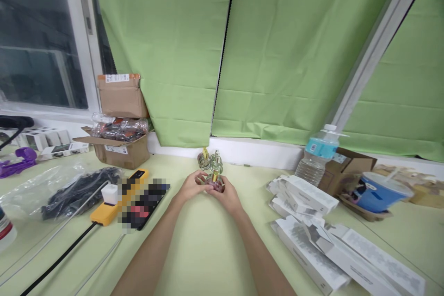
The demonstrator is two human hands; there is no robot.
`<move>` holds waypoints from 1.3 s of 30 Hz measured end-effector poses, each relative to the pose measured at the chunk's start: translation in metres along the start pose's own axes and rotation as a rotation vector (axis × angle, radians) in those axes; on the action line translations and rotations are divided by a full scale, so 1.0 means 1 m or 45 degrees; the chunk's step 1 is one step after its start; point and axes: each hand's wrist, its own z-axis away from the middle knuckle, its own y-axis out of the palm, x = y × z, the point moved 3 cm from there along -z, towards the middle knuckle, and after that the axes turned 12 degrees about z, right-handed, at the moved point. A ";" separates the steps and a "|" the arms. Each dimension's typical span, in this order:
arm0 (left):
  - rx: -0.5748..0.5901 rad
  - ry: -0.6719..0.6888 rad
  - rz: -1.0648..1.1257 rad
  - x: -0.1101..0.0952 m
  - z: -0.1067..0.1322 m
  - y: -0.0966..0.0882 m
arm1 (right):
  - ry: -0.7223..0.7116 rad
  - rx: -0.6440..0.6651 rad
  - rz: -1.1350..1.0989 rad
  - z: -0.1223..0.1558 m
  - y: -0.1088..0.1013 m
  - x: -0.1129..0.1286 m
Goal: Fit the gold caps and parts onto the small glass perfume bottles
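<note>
My left hand (193,187) and my right hand (227,195) meet at the middle of the table, fingers curled round a small clear glass piece with a gold neck (215,176). Its lower part looks pinkish through the glass and is partly covered by my fingers. Just beyond it stand two similar ridged glass pieces, one with a gold top (204,160) and a clearer one (216,163). Their exact kind is too small to make out.
White cartons (312,240) lie piled on the right, before a water bottle (317,152) and a blue cup (379,193). To the left are a phone (152,203), a yellow power strip (100,214), cables and an opened cardboard box (121,152). Green curtains (294,46) hang behind.
</note>
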 end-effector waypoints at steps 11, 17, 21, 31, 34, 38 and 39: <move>0.048 0.039 0.015 0.001 -0.002 -0.001 | 0.006 -0.009 0.028 0.001 -0.001 0.001; 0.090 0.041 0.034 0.002 -0.003 -0.001 | 0.009 -0.041 0.082 0.001 -0.002 0.002; 0.076 0.032 0.047 0.005 -0.003 -0.001 | 0.004 -0.066 0.098 0.001 -0.002 0.003; 0.061 0.015 0.056 0.006 -0.004 -0.002 | 0.032 -0.057 0.131 0.000 -0.001 0.000; 0.048 0.012 0.087 0.006 -0.004 -0.002 | 0.017 -0.059 0.090 0.000 -0.001 0.000; 0.041 0.017 0.085 0.005 -0.003 -0.001 | -0.003 -0.055 0.032 0.000 -0.002 0.000; 0.044 0.022 0.082 0.005 -0.003 -0.001 | -0.002 -0.051 0.027 0.000 -0.002 0.000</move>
